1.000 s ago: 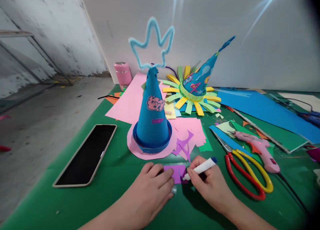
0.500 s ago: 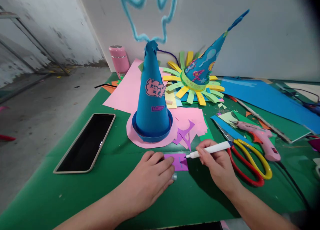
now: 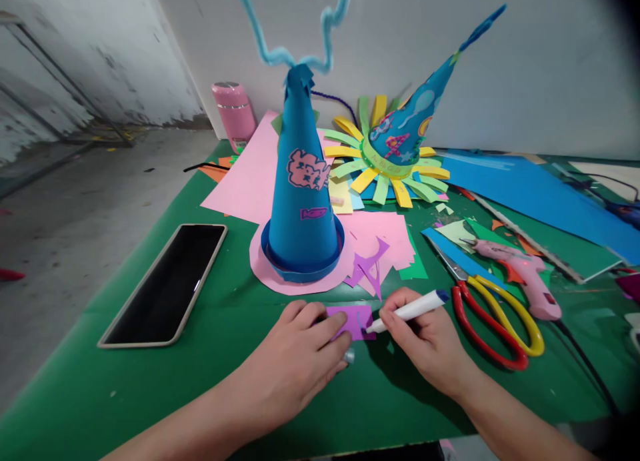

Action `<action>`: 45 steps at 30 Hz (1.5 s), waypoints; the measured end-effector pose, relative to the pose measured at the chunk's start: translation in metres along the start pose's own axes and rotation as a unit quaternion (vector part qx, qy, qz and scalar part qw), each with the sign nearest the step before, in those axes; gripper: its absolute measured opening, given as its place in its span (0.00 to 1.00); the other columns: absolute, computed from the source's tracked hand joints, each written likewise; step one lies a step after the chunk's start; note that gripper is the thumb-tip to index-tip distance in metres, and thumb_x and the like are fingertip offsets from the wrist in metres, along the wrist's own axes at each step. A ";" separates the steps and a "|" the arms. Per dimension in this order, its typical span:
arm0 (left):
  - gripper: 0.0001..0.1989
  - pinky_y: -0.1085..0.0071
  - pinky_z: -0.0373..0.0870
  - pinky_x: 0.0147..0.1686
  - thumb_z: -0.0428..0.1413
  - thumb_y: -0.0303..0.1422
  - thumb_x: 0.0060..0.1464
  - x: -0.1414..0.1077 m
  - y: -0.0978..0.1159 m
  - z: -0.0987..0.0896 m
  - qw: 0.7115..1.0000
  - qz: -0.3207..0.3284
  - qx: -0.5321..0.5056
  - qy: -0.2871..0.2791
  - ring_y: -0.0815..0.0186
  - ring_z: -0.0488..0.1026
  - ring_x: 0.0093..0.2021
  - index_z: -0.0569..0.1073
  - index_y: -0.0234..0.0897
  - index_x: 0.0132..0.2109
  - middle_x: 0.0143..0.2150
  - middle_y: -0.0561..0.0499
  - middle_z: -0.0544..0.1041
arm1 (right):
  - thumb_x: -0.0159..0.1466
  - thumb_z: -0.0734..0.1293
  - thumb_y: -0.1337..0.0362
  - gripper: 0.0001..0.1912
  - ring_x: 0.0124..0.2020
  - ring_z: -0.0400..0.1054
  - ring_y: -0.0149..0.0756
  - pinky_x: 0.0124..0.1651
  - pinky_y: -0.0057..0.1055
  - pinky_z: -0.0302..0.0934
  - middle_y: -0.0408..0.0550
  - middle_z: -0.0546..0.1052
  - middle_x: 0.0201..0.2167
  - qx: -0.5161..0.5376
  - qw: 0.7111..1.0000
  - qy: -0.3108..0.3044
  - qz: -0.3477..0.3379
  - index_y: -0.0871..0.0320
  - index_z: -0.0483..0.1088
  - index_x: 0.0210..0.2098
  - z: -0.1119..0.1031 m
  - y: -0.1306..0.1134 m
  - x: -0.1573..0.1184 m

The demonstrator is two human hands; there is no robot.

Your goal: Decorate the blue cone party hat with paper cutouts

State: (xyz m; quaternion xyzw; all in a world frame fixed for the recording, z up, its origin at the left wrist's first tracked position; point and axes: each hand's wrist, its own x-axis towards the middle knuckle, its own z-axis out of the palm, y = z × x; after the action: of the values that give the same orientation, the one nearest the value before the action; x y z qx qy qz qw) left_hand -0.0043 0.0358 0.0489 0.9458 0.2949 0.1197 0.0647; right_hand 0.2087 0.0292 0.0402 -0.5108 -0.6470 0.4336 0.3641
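Observation:
My left hand lies over the left part of a small purple paper, its curled fingers holding the sheet down on the table. A small pale cylinder, maybe a marker cap, shows by its lower fingers. In my right hand a white marker with a dark blue end is pinched, its tip at the lower right of the purple paper. Thin blue strokes show on that sheet. Just behind stands a blue paper cone hat with a pink brim and drawn cut-outs.
Scissors and a pink glue gun lie at the right. A phone is at the left. Purple scraps lie on pink paper. Farther back are a second cone hat, a pink bottle and blue sheets.
The marker tip has moved down and slightly left over the purple paper, with my right hand following. My left hand keeps its place on the sheet. The view has shifted slightly.

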 end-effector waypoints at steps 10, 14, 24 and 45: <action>0.11 0.62 0.61 0.41 0.46 0.32 0.60 0.000 0.001 -0.001 1.000 0.004 -0.006 0.008 0.59 0.64 0.43 0.70 0.38 0.46 0.46 0.48 0.73 | 0.62 0.60 0.61 0.09 0.16 0.52 0.26 0.18 0.24 0.45 0.36 0.59 0.16 -0.007 1.000 -0.012 0.015 0.57 0.63 0.27 0.001 0.000 -0.001; 0.11 0.63 0.60 0.41 0.46 0.32 0.60 0.000 0.000 -0.001 1.000 0.005 -0.004 0.012 0.60 0.64 0.43 0.70 0.39 0.46 0.46 0.48 0.73 | 0.62 0.61 0.62 0.09 0.16 0.51 0.26 0.18 0.24 0.45 0.35 0.59 0.15 -0.005 1.000 -0.011 0.014 0.57 0.62 0.27 0.002 -0.001 -0.001; 0.12 0.62 0.59 0.41 0.45 0.32 0.60 -0.001 0.000 0.001 1.000 0.009 0.000 0.010 0.59 0.64 0.43 0.70 0.38 0.46 0.46 0.49 0.73 | 0.62 0.61 0.62 0.09 0.15 0.51 0.26 0.18 0.25 0.45 0.35 0.57 0.15 -0.005 1.000 0.003 0.011 0.57 0.62 0.25 0.002 0.000 0.001; 0.11 0.63 0.59 0.41 0.45 0.33 0.60 0.000 0.000 0.000 1.000 0.006 -0.008 0.017 0.61 0.64 0.42 0.70 0.39 0.45 0.45 0.49 0.73 | 0.63 0.61 0.58 0.09 0.21 0.57 0.30 0.24 0.27 0.51 0.39 0.64 0.20 -0.028 0.997 0.074 0.019 0.57 0.63 0.31 0.005 0.005 0.003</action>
State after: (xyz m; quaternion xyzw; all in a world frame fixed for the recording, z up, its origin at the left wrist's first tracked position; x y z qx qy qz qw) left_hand -0.0042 0.0363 0.0489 0.9447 0.2897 0.1387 0.0669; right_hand 0.2047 0.0320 0.0338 -0.5634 -0.6203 0.3833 0.3884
